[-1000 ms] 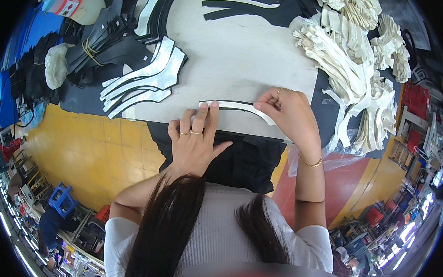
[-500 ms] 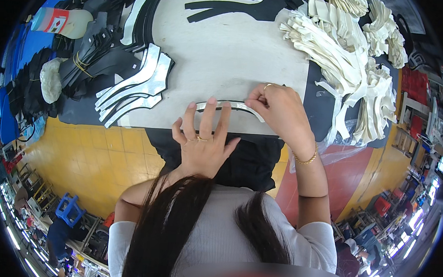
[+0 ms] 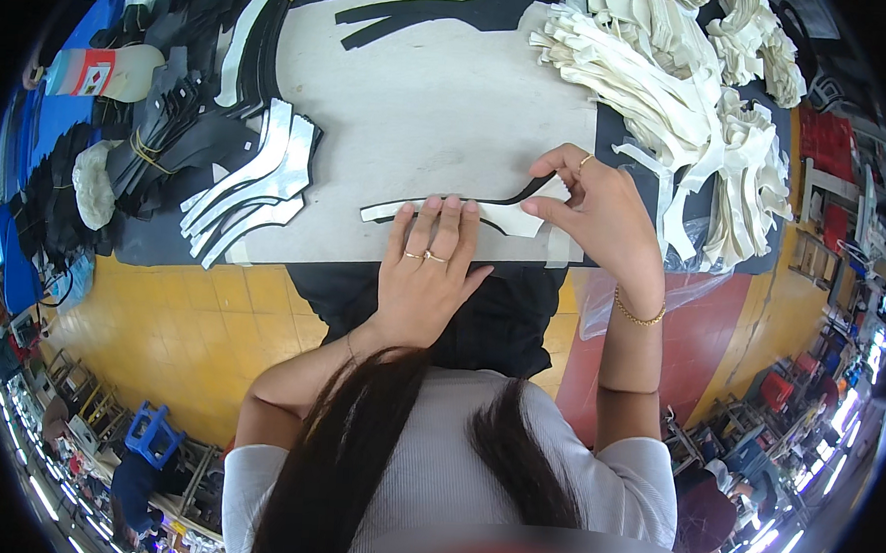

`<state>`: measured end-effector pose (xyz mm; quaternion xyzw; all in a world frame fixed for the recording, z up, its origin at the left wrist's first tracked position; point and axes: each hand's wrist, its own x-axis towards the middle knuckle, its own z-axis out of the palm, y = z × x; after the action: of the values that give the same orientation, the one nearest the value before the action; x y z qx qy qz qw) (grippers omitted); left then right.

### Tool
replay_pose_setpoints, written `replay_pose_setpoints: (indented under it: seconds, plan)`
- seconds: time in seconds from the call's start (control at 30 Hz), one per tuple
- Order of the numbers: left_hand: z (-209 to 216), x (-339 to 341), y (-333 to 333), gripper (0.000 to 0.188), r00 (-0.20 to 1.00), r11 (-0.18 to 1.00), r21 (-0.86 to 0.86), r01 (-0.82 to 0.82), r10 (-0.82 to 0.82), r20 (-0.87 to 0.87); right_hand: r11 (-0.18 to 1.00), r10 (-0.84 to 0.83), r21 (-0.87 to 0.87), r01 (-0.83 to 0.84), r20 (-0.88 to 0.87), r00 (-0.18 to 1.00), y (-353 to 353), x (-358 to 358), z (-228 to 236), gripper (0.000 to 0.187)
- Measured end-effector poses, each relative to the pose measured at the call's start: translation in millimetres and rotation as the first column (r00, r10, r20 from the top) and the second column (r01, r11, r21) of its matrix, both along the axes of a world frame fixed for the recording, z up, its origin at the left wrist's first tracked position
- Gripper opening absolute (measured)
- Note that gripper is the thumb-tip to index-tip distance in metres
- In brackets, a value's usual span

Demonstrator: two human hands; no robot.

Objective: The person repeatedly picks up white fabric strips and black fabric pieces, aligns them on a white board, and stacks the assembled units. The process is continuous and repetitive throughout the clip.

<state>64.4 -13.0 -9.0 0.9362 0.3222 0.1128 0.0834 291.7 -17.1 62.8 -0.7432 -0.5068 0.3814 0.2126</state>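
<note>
A curved white strip with a black edge lies along the near part of the pale work board. My left hand rests on its middle, fingers side by side and stretched out flat, pressing it to the board. With thumb and fingertips, my right hand pinches the strip's right end, where the black edge curves up off the board. What lies under my left fingers is hidden. To the left sits a fanned stack of silvery-white curved pieces with black undersides.
Bundles of cream fabric strips heap at the right. Black cut pieces lie at the board's far side. At the left are a banded black bundle, a plastic bottle on its side and a long black-and-white stack.
My left hand has flattened, its fingers drawing together on the strip. My right hand has moved right, now holding the strip's lifted end. The whole view has shifted slightly.
</note>
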Motion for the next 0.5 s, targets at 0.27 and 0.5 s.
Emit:
replay_pose_setpoints:
  seconds: [0.27, 0.5]
  plan:
    - [0, 3, -1, 0.082, 1.0, 1.0, -0.002, -0.009, 0.009, -0.009, 0.992, -0.123, 0.031, 0.124, -0.04, 0.992, -8, -6, -16, 0.036]
    - [-2, 7, -5, 0.08, 0.999, 1.0, -0.004, -0.02, 0.019, -0.036, 0.996, -0.07, 0.06, 0.067, 0.057, 0.996, -9, -6, -19, 0.036]
